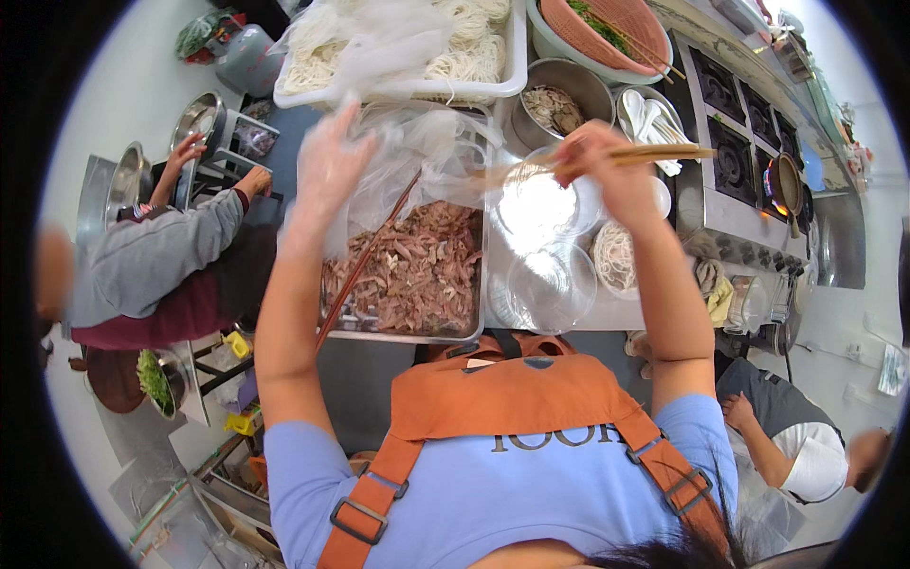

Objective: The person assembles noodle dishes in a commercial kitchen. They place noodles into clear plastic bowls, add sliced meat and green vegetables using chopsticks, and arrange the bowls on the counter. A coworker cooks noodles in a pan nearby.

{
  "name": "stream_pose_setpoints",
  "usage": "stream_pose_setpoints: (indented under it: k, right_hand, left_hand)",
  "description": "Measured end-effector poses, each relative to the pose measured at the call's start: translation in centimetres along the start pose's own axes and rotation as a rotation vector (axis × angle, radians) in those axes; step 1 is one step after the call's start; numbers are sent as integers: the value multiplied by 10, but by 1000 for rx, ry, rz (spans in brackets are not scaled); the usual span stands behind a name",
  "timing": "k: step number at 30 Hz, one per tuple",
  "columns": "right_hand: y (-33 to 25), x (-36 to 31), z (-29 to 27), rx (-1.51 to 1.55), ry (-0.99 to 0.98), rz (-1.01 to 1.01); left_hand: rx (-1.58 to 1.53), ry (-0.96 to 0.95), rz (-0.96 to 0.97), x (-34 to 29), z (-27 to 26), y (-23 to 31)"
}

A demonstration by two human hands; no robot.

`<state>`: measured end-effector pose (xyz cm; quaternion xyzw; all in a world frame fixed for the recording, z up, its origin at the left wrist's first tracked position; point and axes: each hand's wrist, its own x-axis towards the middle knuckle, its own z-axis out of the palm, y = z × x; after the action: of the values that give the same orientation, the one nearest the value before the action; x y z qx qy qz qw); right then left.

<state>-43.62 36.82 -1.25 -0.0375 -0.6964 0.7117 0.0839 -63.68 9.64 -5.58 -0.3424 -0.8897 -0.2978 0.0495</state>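
Note:
My right hand (602,175) is closed around a pair of wooden chopsticks (664,152), held above clear plastic bowls (552,289). My left hand (332,161) is smeared by motion at the crumpled clear plastic film (431,142); whether its fingers grip the film cannot be made out. Below the film, cooked sliced meat (408,275) fills a rectangular metal tray. A long brown stick (374,247), like a chopstick, lies slanting across that tray. Beyond it, white noodles (474,57) heap in a white tub (517,71), partly under more film.
A metal pot (599,90) with pale slices, white spoons (649,119) and a pink colander (592,28) stand behind the bowls. More noodles (614,261) sit beside them. At right, a stove (735,204) has a flame by a pan (785,180). People (161,251) work on both sides.

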Motion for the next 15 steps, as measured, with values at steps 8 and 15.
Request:
stream_pose_setpoints:
  k: [8,15]
  right_hand:
    - [45,103,-34,-25,541,-139]
    - [88,184,-32,-57,515,-200]
  left_hand:
    - [704,-67,140,169,102,-39]
    - [714,437,481,226,38,-141]
